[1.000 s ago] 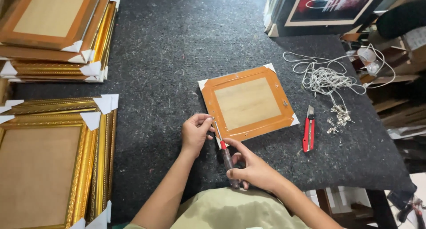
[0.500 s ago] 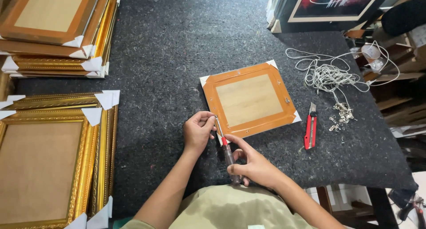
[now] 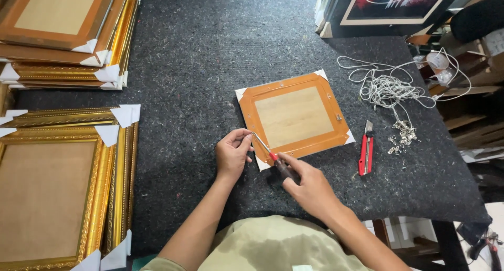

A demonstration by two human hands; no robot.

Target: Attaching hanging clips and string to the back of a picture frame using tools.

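Observation:
A small picture frame (image 3: 294, 117) lies face down on the dark felt table (image 3: 210, 55), its back sealed with orange-brown tape and its corners capped in white. My right hand (image 3: 310, 184) grips a screwdriver (image 3: 273, 156) with a dark and red handle; its tip reaches the frame's left edge. My left hand (image 3: 232, 153) pinches something small at that tip, against the frame's near-left side; what it pinches is too small to make out.
A red utility knife (image 3: 366, 154) lies right of the frame, beside small metal hangers (image 3: 401, 136) and a tangle of white cord (image 3: 391, 87). Gold frames (image 3: 58, 187) are stacked at left and far left (image 3: 63, 34). A framed picture (image 3: 399, 6) leans at the back right.
The view has shifted slightly. Both hands stay at the frame's left edge, with the screwdriver still held there.

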